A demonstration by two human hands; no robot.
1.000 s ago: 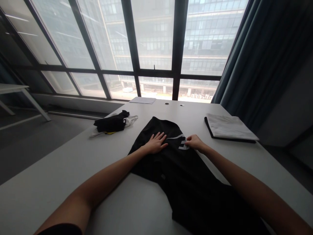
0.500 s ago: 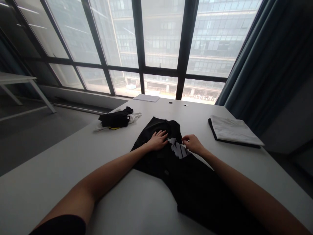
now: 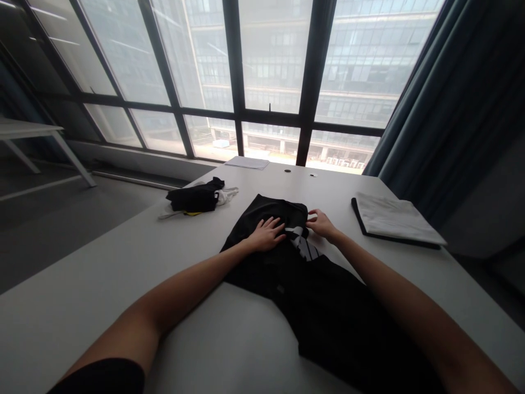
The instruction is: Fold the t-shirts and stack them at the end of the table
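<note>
Pressing flat with the left hand (image 3: 266, 234), fingers spread, on the black garment (image 3: 328, 306), spread over the table (image 3: 123, 273) beneath both forearms. Pinching the turned-over far edge with the right hand (image 3: 322, 224), just beside the left, by the white print (image 3: 301, 243). Best, probably, to use the flat palm as an anchor, draw the pinched fold straight and level, and smooth creases outward from between the hands. No crowding from the dark bundle (image 3: 192, 200) beyond the left hand or the folded white cloth (image 3: 394, 219) past the right: both well apart.
</note>
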